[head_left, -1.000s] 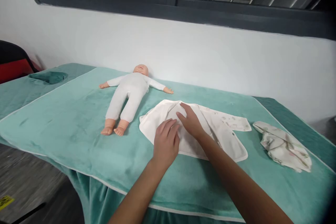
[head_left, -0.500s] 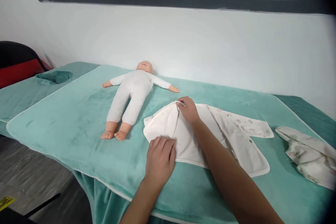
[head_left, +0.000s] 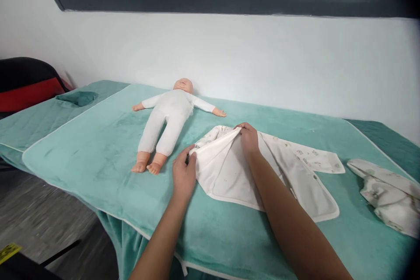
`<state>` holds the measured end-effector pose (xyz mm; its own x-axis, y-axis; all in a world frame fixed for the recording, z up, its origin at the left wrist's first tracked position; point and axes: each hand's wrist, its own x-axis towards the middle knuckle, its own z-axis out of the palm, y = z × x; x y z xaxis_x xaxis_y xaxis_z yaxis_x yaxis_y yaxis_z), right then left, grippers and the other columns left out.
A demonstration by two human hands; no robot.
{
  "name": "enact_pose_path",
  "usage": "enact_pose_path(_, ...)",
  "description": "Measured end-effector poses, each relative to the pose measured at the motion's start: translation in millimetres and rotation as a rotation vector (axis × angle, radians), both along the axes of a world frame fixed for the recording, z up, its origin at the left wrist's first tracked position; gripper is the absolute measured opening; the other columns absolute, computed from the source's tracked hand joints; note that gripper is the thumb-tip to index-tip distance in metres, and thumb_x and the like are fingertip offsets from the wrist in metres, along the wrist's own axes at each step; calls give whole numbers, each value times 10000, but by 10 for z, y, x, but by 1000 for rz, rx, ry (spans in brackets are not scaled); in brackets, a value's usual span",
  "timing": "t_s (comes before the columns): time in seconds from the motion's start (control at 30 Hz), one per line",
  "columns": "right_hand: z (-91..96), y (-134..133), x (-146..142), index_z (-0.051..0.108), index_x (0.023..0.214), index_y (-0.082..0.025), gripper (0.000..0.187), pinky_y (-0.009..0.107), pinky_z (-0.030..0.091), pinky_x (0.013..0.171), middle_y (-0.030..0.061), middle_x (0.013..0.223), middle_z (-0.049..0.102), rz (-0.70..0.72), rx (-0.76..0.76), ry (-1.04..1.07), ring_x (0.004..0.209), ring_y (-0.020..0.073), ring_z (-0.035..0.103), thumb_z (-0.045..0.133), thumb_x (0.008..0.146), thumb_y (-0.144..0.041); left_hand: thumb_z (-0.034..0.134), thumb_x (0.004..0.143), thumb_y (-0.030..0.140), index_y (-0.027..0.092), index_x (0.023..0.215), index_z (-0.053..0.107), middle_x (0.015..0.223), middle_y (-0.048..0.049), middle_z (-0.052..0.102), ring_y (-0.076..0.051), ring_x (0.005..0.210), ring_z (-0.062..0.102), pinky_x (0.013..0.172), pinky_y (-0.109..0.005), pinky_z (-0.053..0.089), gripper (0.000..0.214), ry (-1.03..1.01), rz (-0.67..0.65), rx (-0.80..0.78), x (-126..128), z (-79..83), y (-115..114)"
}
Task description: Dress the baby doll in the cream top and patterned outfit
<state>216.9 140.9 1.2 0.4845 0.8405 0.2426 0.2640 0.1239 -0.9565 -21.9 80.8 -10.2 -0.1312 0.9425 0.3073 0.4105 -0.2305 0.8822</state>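
Observation:
A white baby jacket (head_left: 226,179) with a small print lies spread open on the green cover, its plain inner side mostly up. My left hand (head_left: 184,170) pinches the jacket's left edge between thumb and fingers. At the top edge, my right hand (head_left: 248,136) is closed on the fabric, and the cloth between both hands is lifted in a taut fold. One printed sleeve (head_left: 316,159) stretches out to the right; part of the other shows behind the fold. Left of the jacket, a baby doll (head_left: 170,111) in a white body suit lies on its back, arms spread.
A crumpled printed cloth (head_left: 389,194) lies at the right edge of the bed. The green cover (head_left: 88,153) hangs over the front edge. A black and red chair (head_left: 31,85) stands at the far left, and a white wall (head_left: 229,57) with a dark window frame rises behind.
My left hand has moved left and up from the jacket's lower part to its left edge and grips it there. My right hand has shifted slightly right, raising the fold. The camera view has tilted slightly.

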Motion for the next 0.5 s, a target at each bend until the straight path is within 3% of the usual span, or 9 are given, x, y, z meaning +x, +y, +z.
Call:
enact_pose_path(0.2, -145, 103, 162, 594, 694, -220, 197, 321, 463, 641, 43, 807, 703, -122, 25, 36, 724, 206, 601, 413, 621, -243, 525, 941, 372, 234, 1277, 639, 1208, -68, 699, -218, 1117, 643, 1043, -411, 486, 381, -153, 98, 39, -49, -44, -78)
enact_pose_path(0.33, -11, 4, 109, 593, 735, -218, 208, 380, 485, 846, 71, 940, 702, -181, 112, -16, 945, 238, 637, 389, 692, -224, 511, 941, 351, 246, 1312, 616, 1125, -54, 711, -222, 1121, 637, 1023, -411, 507, 400, -95, 73, 77, -48, -49, -73)
enact_pose_path(0.4, 117, -101, -9, 621, 815, -221, 223, 385, 452, 947, 68, 1009, 691, -129, 188, -113, 1032, 232, 620, 403, 772, -223, 504, 937, 342, 248, 1325, 603, 1118, -54, 705, -229, 1140, 625, 1023, -417, 508, 411, -57, 58, 104, -40, -46, -68)
enact_pose_path(0.5, 269, -245, -242, 656, 918, -234, 215, 354, 446, 926, 46, 1009, 695, 165, 201, -344, 986, 211, 617, 450, 897, -291, 510, 929, 333, 251, 1381, 545, 1178, -67, 682, -233, 1171, 605, 1031, -416, 500, 461, -20, 46, 130, -32, -48, -66)
